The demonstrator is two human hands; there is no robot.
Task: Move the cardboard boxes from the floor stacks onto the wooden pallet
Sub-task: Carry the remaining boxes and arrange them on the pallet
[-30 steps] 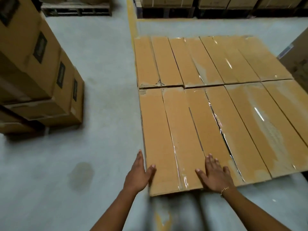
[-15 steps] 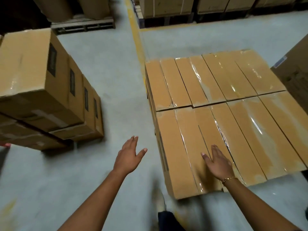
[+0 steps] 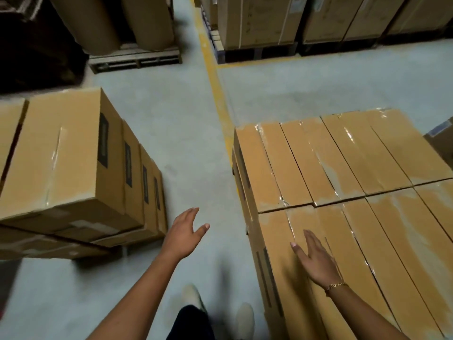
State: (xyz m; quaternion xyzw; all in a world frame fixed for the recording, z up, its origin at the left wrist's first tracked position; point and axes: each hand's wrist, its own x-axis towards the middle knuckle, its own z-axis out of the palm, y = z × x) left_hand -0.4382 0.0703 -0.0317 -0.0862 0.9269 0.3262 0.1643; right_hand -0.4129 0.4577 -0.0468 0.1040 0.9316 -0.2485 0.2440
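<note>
Head view: grey concrete floor [image 3: 171, 133], yellow line [image 3: 220, 99], stacked cardboard boxes [image 3: 318, 168].

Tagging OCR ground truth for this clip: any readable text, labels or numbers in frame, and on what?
No text reads.
Dark labels on the floor-stack boxes: too blurred.
Dark strips on the side of the loaded boxes: too blurred.
Pale sticker on the right-edge box: unreadable.

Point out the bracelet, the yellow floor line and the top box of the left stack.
bracelet [image 3: 335, 286]: head view, chain links across the wrist.
yellow floor line [image 3: 219, 94]: head view, middle of the painted stripe.
top box [image 3: 56, 155]: head view, its taped top face.
</note>
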